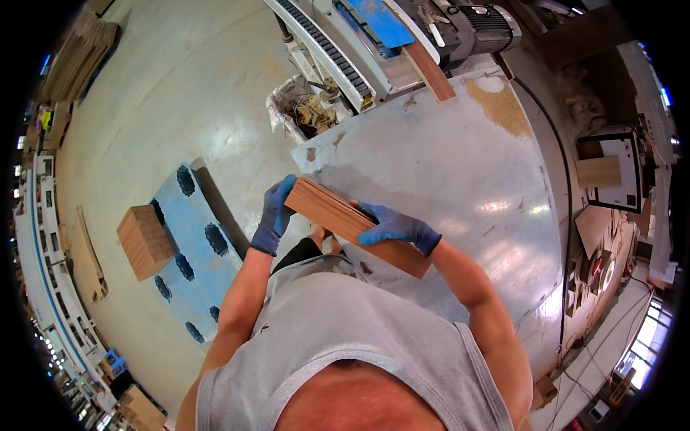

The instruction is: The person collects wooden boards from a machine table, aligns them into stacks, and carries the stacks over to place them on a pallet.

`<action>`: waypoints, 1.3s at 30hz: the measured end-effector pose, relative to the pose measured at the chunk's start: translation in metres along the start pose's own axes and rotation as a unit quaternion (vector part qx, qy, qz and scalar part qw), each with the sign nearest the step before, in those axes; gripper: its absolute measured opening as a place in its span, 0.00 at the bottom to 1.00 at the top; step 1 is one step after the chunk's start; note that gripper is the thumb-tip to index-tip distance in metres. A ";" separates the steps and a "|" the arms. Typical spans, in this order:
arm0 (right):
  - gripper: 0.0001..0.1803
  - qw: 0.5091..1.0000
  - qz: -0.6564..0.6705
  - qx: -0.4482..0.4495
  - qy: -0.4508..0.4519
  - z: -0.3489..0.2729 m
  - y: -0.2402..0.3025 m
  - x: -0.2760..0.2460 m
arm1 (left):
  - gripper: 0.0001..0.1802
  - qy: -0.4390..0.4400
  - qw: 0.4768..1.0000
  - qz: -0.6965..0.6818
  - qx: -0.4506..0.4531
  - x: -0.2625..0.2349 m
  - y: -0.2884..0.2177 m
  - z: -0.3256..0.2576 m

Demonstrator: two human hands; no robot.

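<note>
Long flat brown wood boards (345,219), stacked, w/ ridged edges.

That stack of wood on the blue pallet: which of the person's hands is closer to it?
Left. The left hand grips the near end of the held boards, on the side toward the stack of wood. The right hand is farther away, over the metal table.

Glossy concrete floor (180,93), blue pallet (190,244), grey metal machine table (460,158), bright windows (647,337) at right
</note>
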State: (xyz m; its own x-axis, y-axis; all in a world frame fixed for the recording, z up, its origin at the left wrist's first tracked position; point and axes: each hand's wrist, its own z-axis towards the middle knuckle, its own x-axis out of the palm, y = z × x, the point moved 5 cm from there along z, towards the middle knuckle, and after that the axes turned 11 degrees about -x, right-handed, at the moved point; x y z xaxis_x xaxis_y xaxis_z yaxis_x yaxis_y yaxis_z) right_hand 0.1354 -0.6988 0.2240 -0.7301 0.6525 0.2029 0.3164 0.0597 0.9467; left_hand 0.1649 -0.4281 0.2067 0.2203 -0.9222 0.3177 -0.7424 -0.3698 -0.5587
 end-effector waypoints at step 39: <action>0.59 0.718 -0.639 0.054 -0.270 -0.048 0.008 0.001 | 0.30 0.224 0.890 0.275 0.286 0.078 0.001 0.083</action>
State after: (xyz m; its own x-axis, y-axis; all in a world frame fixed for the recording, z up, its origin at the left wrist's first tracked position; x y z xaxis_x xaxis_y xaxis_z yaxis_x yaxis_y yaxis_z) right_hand 0.1079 -0.7338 0.2440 -0.1340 0.2073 -0.9691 -0.3366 0.9102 0.2413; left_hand 0.2343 -0.5093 0.1672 -0.4475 -0.8909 0.0775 -0.1881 0.0091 -0.9821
